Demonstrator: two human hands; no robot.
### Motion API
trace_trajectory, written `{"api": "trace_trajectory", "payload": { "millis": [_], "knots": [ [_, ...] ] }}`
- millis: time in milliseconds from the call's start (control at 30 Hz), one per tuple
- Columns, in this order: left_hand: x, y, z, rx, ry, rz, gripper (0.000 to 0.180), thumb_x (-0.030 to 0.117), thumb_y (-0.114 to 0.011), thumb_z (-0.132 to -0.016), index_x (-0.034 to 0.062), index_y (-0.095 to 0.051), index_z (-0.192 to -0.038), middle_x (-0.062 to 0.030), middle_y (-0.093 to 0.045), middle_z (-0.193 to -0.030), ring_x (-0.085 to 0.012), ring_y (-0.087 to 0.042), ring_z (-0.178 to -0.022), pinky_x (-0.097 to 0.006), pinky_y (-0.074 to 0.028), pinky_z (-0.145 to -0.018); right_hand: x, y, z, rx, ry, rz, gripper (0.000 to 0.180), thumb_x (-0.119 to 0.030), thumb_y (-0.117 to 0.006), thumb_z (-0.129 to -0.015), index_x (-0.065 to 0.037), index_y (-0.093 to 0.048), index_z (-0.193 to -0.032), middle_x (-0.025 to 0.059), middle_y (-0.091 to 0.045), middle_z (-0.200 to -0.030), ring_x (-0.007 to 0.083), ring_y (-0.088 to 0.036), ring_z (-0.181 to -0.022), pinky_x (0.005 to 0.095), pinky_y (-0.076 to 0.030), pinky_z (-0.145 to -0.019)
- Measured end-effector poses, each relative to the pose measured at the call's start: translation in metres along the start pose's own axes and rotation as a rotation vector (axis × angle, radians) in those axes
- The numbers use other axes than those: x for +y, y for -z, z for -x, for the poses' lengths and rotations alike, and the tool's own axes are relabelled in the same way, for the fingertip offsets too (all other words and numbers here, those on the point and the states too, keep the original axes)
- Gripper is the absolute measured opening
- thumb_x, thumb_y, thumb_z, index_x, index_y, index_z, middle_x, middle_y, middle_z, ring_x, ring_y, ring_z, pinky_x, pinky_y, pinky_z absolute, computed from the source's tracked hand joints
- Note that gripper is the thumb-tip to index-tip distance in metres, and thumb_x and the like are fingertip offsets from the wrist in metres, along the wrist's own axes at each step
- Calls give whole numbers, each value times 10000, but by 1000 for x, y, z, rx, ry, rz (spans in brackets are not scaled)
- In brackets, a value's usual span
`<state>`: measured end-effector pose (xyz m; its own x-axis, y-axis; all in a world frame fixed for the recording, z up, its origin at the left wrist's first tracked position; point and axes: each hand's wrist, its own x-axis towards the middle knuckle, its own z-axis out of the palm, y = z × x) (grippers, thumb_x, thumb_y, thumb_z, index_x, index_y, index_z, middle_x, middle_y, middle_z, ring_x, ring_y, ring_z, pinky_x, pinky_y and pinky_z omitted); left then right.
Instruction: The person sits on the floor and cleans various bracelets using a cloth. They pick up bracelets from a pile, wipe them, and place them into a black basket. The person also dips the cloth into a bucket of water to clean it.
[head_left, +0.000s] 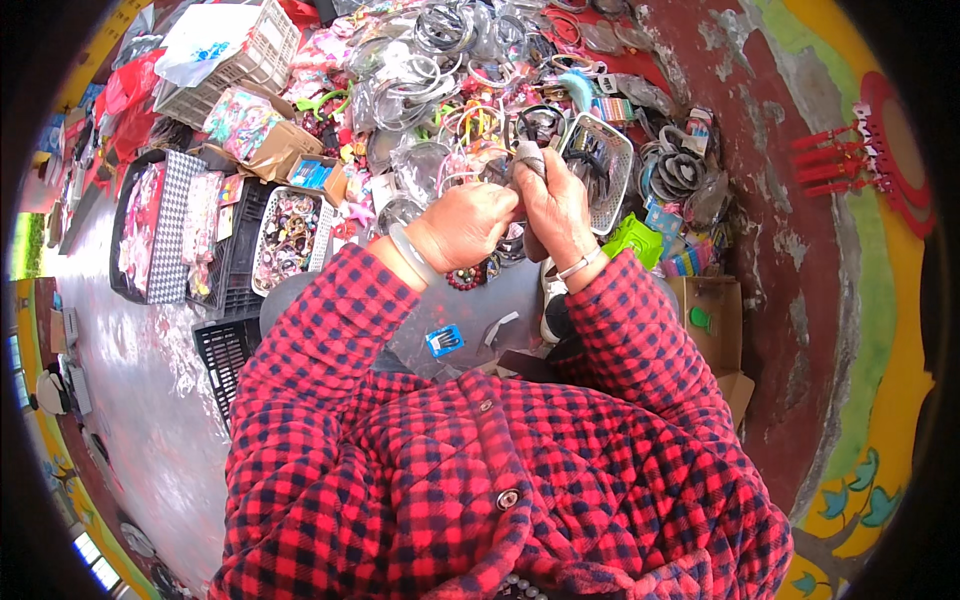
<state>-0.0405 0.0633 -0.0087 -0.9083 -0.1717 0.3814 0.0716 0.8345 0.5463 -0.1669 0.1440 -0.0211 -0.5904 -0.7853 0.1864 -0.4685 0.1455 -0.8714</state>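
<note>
Both my hands are raised in front of me, close together over a big pile of hair accessories (425, 80). My right hand (562, 205) is closed round a grey-brown band-like piece (531, 152), whose rounded end sticks up past the thumb. Its darker lower part shows beneath the palm. My left hand (468, 222) is a fist right beside it, fingers pressed against the same piece; what lies inside the fist is hidden. Just beyond my right hand stands a white plastic basket (627, 175) with black headbands (590, 160) in it. Beneath my hands lies a red bead bracelet (465, 278).
At the left stand a houndstooth-patterned bin (180, 230), a white basket of hair ties (322, 240) and a black crate (225, 360). A stacked grey crate (270, 50) is farther back. A blue card (444, 341) lies below my hands. Right are a green plastic item (636, 240) and a cardboard box (715, 330).
</note>
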Motion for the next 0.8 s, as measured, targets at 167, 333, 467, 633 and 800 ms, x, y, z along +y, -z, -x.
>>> {"api": "trace_trajectory", "payload": {
  "millis": [167,333,467,633,800],
  "knots": [
    [-15,-23,9,-10,164,123,98,54,-521,-753,25,-592,-814,-194,-569,-724,-356,-564,-695,-380,-454,-599,-24,-17,18,94,178,9,149,-145,-518,-816,-64,-478,-934,189,-567,-710,416,-535,-680,473,-409,-596],
    [-11,-16,6,137,170,135,89,27,-509,-762,12,-584,-806,-186,-585,-781,-314,-586,-708,-357,-459,-612,-20,-5,-2,102,194,39,145,-150,-521,-827,-57,-482,-931,193,-566,-740,390,-550,-704,450,-423,-593],
    [-5,-8,4,274,216,228,105,20,-526,-798,-1,-594,-876,-122,-605,-783,-197,-592,-673,-292,-457,-599,7,1,-12,193,125,18,159,-193,-512,-839,-76,-484,-943,204,-587,-774,402,-565,-735,448,-441,-597],
    [-7,21,3,372,321,531,137,72,-531,-856,-1,-595,-952,24,-524,-693,-37,-449,-584,-183,-378,-534,45,16,-30,214,-191,-486,141,-157,-528,-847,-54,-550,-940,96,-604,-823,184,-578,-744,296,-448,-650],
    [-10,21,5,366,381,553,152,91,-556,-847,-1,-598,-960,37,-526,-693,-24,-450,-594,-176,-374,-529,22,29,-30,327,-102,-782,151,-155,-508,-877,-59,-533,-990,-17,-545,-872,70,-485,-756,214,-413,-678]
  ]
}}
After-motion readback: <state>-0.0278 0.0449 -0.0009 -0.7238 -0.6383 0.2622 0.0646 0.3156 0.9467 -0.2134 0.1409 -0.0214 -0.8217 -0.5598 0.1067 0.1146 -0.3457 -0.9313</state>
